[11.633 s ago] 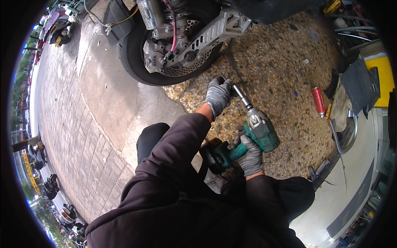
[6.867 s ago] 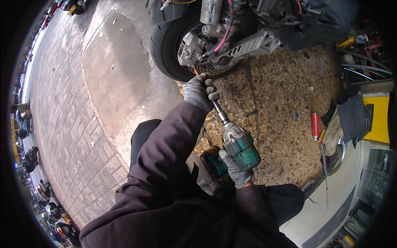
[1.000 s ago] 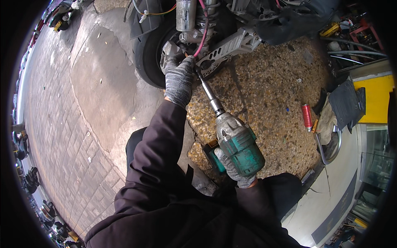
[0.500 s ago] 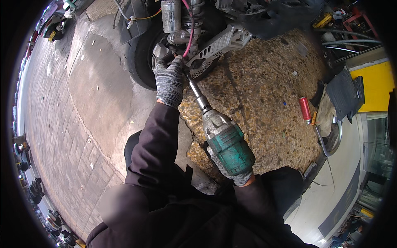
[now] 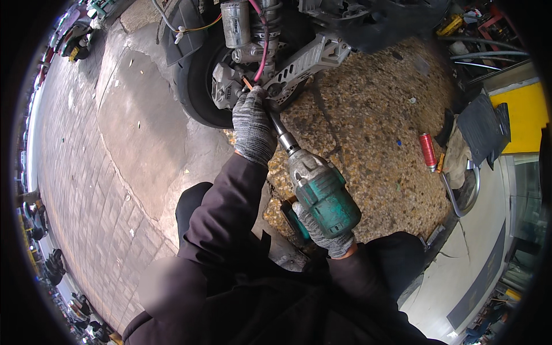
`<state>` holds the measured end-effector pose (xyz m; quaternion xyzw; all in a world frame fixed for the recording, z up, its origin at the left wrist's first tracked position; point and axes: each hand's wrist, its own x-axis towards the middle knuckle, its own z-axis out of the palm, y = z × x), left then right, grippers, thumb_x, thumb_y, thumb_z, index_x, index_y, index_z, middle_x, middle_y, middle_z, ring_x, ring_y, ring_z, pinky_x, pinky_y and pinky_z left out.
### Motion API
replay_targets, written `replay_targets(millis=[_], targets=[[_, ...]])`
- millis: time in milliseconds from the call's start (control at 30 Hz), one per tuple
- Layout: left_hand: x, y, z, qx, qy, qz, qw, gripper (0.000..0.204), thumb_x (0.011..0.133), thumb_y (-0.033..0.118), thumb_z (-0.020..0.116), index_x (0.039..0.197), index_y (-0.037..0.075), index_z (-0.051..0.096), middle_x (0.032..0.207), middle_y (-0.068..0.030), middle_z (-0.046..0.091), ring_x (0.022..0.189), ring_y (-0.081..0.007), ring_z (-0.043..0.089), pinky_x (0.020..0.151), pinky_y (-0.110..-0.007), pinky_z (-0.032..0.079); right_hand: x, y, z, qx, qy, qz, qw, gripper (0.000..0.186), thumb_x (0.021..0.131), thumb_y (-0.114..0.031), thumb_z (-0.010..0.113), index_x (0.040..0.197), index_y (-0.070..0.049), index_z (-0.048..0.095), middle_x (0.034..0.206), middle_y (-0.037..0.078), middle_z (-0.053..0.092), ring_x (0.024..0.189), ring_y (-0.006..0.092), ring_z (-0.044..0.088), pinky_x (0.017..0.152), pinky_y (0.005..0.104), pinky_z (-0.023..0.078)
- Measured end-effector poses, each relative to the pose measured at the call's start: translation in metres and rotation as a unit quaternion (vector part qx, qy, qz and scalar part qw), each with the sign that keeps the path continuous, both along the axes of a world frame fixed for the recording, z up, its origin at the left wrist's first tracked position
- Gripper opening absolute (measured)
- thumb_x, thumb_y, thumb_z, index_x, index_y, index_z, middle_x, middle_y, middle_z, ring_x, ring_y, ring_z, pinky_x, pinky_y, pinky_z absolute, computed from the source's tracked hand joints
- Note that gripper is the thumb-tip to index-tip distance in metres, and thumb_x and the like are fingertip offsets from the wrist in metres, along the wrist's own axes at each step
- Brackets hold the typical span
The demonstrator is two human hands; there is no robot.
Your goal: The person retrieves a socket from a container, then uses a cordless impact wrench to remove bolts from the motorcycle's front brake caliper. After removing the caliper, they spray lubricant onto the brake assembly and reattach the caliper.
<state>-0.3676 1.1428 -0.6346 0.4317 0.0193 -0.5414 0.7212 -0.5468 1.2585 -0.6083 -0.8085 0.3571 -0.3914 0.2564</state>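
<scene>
My right hand (image 5: pixel 325 233), in a grey knitted glove, grips the handle of a green and silver cordless impact wrench (image 5: pixel 328 198). From the wrench's nose a shiny socket extension (image 5: pixel 286 140) points up and left toward the wheel hub. My left hand (image 5: pixel 253 126), in a matching glove, is closed around the dark socket (image 5: pixel 272 108) at the far end; its fingertips are partly hidden. Just beyond lie a silver brake caliper (image 5: pixel 225 86), a perforated metal swingarm (image 5: pixel 299 68) and a black tyre (image 5: pixel 195 86). A pink-red hose (image 5: pixel 264 52) runs down beside the shock absorber (image 5: pixel 236 24).
To the right, a red spray can (image 5: pixel 427 150) lies on the pebbled ground near a bent metal tube (image 5: pixel 463 201) and a cloth (image 5: pixel 455 155). A yellow panel (image 5: pixel 523 118) stands behind them. Paving (image 5: pixel 86 190) stretches away on the left.
My left hand has drawn back from the caliper, down and right along the socket, uncovering the caliper's face. The wrench has shifted slightly right and down.
</scene>
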Motion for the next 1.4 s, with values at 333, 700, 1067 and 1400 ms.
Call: replay_targets(millis=[333, 700, 1067, 1400], targets=[[-0.010, 0.013, 0.006, -0.004, -0.067, -0.041, 0.997, 0.018, 0.091, 0.027, 0.047, 0.084, 0.011, 0.053, 0.055, -0.0005, 0.047, 0.041, -0.0142, 0.044, 0.037, -0.028, 0.037, -0.017, 0.010, -0.016, -0.157, 0.298, 0.020, 0.941, 0.037, 0.095, -0.029, 0.047, 0.123, -0.005, 0.054, 0.107, 0.006, 0.062, 0.093, 0.0186, 0.061, 0.081, 0.0330, 0.052], [-0.056, 0.027, -0.040, -0.051, -0.215, -0.065, 0.973, 0.015, 0.096, 0.019, 0.050, 0.098, 0.005, 0.046, 0.066, -0.0035, 0.052, 0.058, -0.0123, 0.054, 0.054, -0.027, 0.047, -0.044, 0.040, -0.114, 0.571, -0.405, -0.165, 0.695, 0.043, 0.075, -0.013, 0.072, 0.115, -0.006, 0.056, 0.095, 0.005, 0.062, 0.089, 0.0200, 0.059, 0.080, 0.0348, 0.049], [-0.099, 0.058, -0.157, 0.184, -0.323, -0.231, 0.899, 0.024, 0.092, 0.019, 0.048, 0.100, -0.003, 0.052, 0.074, -0.0163, 0.060, 0.066, -0.0271, 0.063, 0.062, -0.039, 0.051, -0.081, 0.075, -0.235, 0.740, -0.349, -0.406, 0.406, 0.018, 0.081, -0.018, 0.062, 0.098, -0.014, 0.063, 0.087, 0.007, 0.058, 0.079, 0.0283, 0.054, 0.079, 0.0447, 0.047], [-0.115, 0.080, -0.181, 0.212, -0.503, -0.296, 0.784, 0.026, 0.089, 0.022, 0.051, 0.099, -0.001, 0.053, 0.079, -0.0243, 0.062, 0.078, -0.0430, 0.060, 0.068, -0.048, 0.046, -0.069, -0.006, -0.158, 0.487, 0.143, -0.210, 0.836, 0.044, 0.081, -0.034, 0.066, 0.107, 0.001, 0.062, 0.099, 0.021, 0.065, 0.093, 0.0342, 0.063, 0.084, 0.0405, 0.047]])
